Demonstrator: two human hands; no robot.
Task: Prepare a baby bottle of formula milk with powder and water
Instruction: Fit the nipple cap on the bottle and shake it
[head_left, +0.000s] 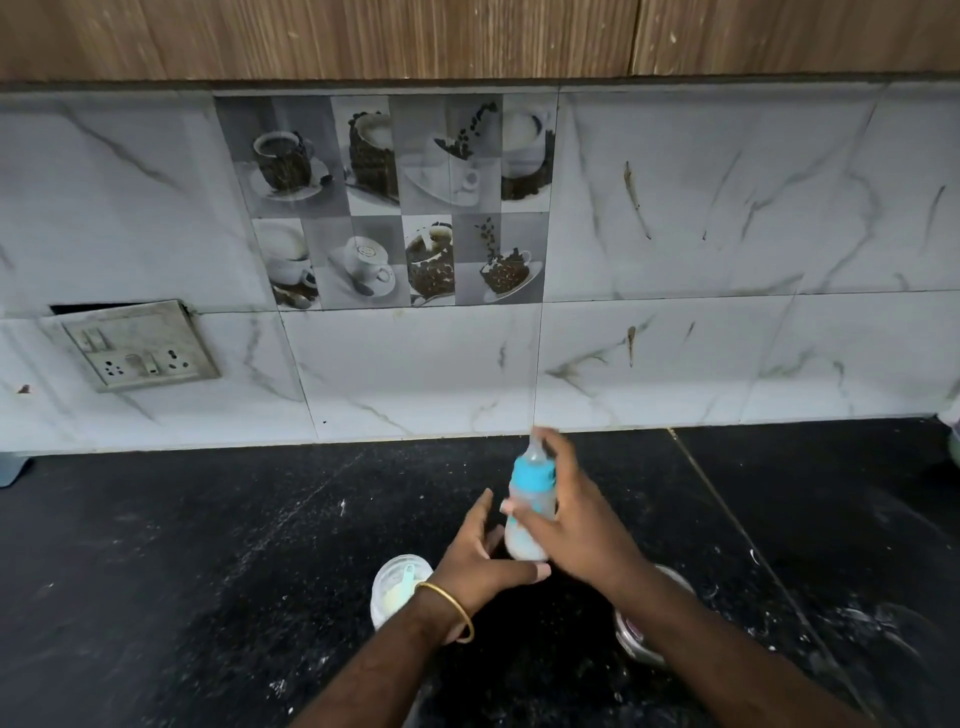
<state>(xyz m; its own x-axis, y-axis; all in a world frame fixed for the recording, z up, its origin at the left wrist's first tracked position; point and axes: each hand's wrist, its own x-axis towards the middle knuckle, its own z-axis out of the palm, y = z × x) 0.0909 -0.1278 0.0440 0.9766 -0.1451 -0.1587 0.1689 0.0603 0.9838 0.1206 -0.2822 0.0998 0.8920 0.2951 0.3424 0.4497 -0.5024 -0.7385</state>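
Home kitchen; tiled backsplash (675, 234), countertop (208, 545)

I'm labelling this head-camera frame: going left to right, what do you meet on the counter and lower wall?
Wall socket plate → powder jar with scoop → left hand → baby bottle → right hand → steel vessel.

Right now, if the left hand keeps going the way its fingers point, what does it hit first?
The baby bottle: the left hand sits just beside it, fingers aimed at its lower body. The right hand already grips the bottle. The remaining gap is unclear.

Black speckled countertop (208, 545), marble wall tiles (727, 218), coffee-cup picture tiles (395, 202), switch-and-socket plate (137, 345)
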